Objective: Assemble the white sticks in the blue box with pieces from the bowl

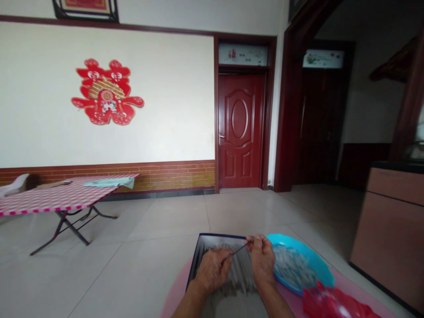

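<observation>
Between my two hands stretches a thin dark stick (239, 249), slanting up to the right; its exact kind is unclear. My left hand (213, 268) pinches its lower end, and my right hand (261, 254) pinches the upper end. Beneath them is a shallow dark-edged box (195, 261) with a pale inside. Several thin grey sticks (240, 271) lie side by side in it, partly hidden by my hands and forearms. Right of my right hand, a blue basin (326, 276) holds many small whitish-grey pieces (294, 267), too blurred to name.
The box and basin rest on a pink surface (175, 287), with a red plastic bag (334, 302) at its right. A folding table (59, 194) with a checked cloth stands at left. A cabinet (391, 238) is at right, and a red door (240, 132) is ahead.
</observation>
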`<state>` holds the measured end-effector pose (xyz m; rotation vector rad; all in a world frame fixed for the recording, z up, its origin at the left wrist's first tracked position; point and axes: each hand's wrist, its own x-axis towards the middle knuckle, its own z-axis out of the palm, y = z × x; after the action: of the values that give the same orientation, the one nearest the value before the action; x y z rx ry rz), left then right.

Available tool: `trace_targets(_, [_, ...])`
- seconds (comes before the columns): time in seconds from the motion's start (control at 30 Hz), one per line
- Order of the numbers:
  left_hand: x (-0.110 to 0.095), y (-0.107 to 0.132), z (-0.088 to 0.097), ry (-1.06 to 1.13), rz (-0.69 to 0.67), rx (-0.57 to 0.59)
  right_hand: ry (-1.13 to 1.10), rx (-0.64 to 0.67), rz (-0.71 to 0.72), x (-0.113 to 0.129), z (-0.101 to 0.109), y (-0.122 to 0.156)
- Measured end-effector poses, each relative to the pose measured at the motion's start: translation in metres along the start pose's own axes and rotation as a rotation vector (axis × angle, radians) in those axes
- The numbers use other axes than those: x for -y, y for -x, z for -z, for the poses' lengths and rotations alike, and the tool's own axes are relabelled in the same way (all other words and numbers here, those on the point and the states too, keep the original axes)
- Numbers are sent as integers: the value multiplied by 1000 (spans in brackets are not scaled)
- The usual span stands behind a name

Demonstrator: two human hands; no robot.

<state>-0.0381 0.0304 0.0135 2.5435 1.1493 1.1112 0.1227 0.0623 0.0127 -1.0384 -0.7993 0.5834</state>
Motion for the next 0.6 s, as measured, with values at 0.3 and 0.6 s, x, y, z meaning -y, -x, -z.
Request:
trace_targets(0.3, [-1, 0, -1, -72, 64, -30, 281, 152, 175, 7, -4, 14])
trace_targets(0.6, [0, 1, -1, -177, 154, -68, 471, 385, 415, 15, -9, 31])
